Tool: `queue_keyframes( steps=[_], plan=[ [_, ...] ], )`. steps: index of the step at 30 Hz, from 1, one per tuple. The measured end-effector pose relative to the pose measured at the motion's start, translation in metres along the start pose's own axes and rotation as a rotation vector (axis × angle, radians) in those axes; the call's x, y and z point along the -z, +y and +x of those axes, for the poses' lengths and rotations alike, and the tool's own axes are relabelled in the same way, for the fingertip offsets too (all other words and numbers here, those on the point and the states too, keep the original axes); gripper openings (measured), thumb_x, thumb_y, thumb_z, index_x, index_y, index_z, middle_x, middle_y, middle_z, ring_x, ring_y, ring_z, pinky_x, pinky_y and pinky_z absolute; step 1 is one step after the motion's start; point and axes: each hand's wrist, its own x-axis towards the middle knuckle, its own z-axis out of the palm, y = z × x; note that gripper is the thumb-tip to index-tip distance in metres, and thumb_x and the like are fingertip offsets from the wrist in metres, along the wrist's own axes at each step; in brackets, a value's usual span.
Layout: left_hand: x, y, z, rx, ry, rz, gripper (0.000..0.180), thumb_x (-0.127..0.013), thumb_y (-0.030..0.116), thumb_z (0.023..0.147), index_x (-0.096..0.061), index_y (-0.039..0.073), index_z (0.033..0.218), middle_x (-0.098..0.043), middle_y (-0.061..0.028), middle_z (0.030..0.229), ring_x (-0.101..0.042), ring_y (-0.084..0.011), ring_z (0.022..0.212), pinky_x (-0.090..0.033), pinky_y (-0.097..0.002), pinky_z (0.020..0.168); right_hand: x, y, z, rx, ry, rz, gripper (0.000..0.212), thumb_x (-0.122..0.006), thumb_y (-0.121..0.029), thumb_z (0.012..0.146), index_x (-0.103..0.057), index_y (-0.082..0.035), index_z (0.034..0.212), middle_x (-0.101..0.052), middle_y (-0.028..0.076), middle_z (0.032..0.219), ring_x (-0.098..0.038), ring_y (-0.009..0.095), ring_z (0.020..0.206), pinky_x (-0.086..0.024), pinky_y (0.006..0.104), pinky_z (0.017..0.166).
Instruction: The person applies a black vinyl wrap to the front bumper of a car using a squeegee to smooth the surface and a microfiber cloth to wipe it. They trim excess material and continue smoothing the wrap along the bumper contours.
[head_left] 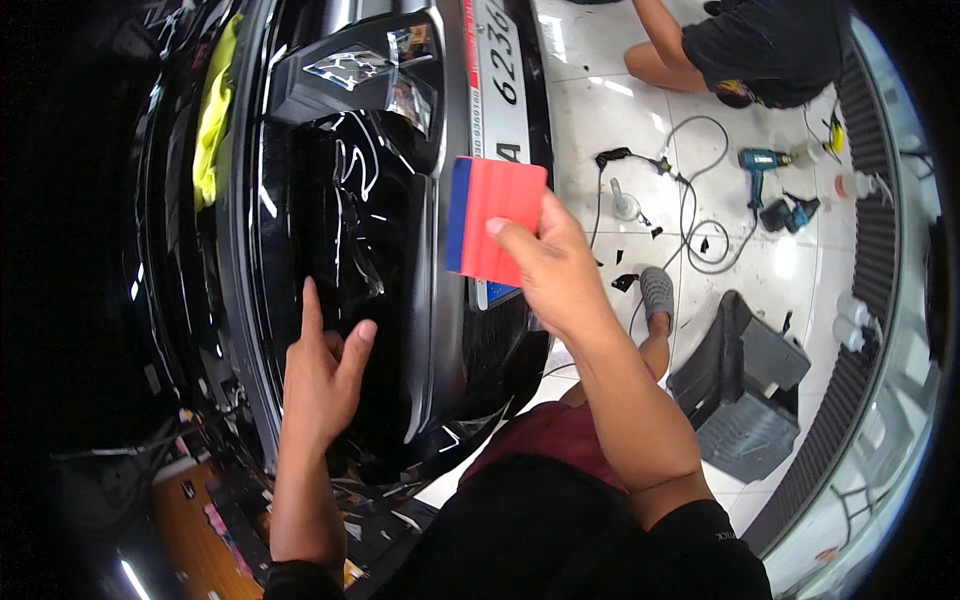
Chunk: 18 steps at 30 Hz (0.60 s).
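In my right hand (550,255) is a flat red squeegee (488,190) with a dark blue edge strip on its left side. My thumb lies on its face, and it is held up in front of the licence plate (505,80). My left hand (325,370) has its index finger stretched out and its thumb apart, with nothing in it. That fingertip is at the glossy black film (350,220) on the car's rear panel; whether it touches cannot be told. The film looks wrinkled, with bright reflections. Above it sits a dark trim piece (410,70) with mirror-like facets.
A yellow-green cloth (213,120) hangs over the car's left part. On the white tiled floor are a teal heat gun (760,165), a looped black cable (690,190), a spray bottle (625,203), black scraps (625,282) and a grey plastic stool (745,400). Another person (765,50) crouches at upper right.
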Motion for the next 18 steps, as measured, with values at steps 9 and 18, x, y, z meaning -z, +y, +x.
queue_keyframes(
  steps=[9, 18],
  plan=[
    [-0.004, 0.029, 0.023, 0.125, 0.160, 0.222, 0.079, -0.059, 0.048, 0.096, -0.039, -0.010, 0.146, -0.068, -0.0282, 0.076, -0.068, -0.0467, 0.076, -0.053, -0.0523, 0.072, 0.004, -0.059, 0.023, 0.003, -0.201, -0.409, 0.028, -0.061, -0.014, 0.096, -0.062, 0.002, 0.118, -0.070, 0.010, 0.097, -0.063, 0.015, 0.085, -0.050, 0.0302, 0.081],
    [0.010, 0.053, 0.061, 0.088, 0.142, 0.166, 0.077, -0.058, 0.051, 0.097, -0.036, 0.003, 0.153, -0.070, -0.0276, 0.082, -0.070, -0.0451, 0.080, -0.054, -0.0523, 0.075, -0.004, -0.060, 0.023, -0.073, -0.266, -0.361, 0.027, -0.062, -0.014, 0.099, -0.063, 0.001, 0.122, -0.069, 0.005, 0.101, -0.062, 0.010, 0.089, -0.051, 0.0269, 0.082]
  ],
)
